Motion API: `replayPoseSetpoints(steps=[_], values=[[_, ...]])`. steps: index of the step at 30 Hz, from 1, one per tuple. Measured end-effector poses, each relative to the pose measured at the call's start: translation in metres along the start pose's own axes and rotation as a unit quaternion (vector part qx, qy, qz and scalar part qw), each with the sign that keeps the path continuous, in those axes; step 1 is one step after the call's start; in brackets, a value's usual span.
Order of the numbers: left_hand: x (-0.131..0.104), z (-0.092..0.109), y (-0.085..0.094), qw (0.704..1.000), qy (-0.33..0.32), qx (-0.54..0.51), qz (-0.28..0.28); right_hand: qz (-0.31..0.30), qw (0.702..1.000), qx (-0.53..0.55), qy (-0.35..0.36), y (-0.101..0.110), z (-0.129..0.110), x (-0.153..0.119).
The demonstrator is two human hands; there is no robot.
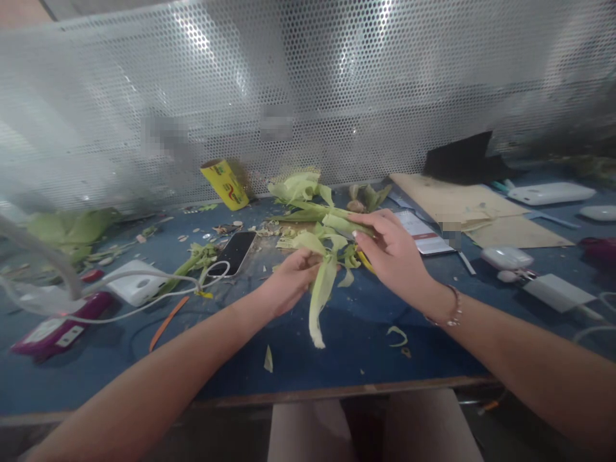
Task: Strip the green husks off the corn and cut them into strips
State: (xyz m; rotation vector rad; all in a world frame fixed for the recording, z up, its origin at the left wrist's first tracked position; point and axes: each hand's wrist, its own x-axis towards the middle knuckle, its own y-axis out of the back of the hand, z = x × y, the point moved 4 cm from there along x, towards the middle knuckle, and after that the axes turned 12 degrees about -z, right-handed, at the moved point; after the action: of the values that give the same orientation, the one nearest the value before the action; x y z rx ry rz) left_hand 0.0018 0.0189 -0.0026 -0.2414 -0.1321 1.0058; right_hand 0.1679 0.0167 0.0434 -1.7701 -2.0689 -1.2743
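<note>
Pale green leafy stalks lie between my two hands over the middle of the blue table. My left hand has its fingers closed on the leafy base of the stalks, with one long pale strip hanging below. My right hand is wrapped round a green stem on the right, thumb and fingers pressed to it. Behind my hands, more pale leaves and peeled scraps lie on the table. Part of a yellow thing shows beside my right hand.
A black phone, white adapter, purple power strip and cables are on the left. A yellow can leans against the perforated metal screen. To the right are cardboard, a printed card and white chargers.
</note>
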Motion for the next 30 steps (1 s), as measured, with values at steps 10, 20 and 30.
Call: replayPoseSetpoints(steps=[10, 20, 30], values=[[0.003, 0.004, -0.004, 0.999, -0.041, -0.028, 0.005, -0.109, 0.990, -0.045, 0.070, -0.017, 0.000, 0.000], [-0.002, 0.007, -0.007, 1.000, -0.015, -0.008, 0.018, -0.126, 0.985, -0.024, 0.117, -0.022, -0.005, -0.005], [-0.003, 0.009, -0.012, 0.999, -0.029, 0.008, 0.021, -0.118, 0.987, -0.015, 0.111, -0.019, -0.007, -0.004]])
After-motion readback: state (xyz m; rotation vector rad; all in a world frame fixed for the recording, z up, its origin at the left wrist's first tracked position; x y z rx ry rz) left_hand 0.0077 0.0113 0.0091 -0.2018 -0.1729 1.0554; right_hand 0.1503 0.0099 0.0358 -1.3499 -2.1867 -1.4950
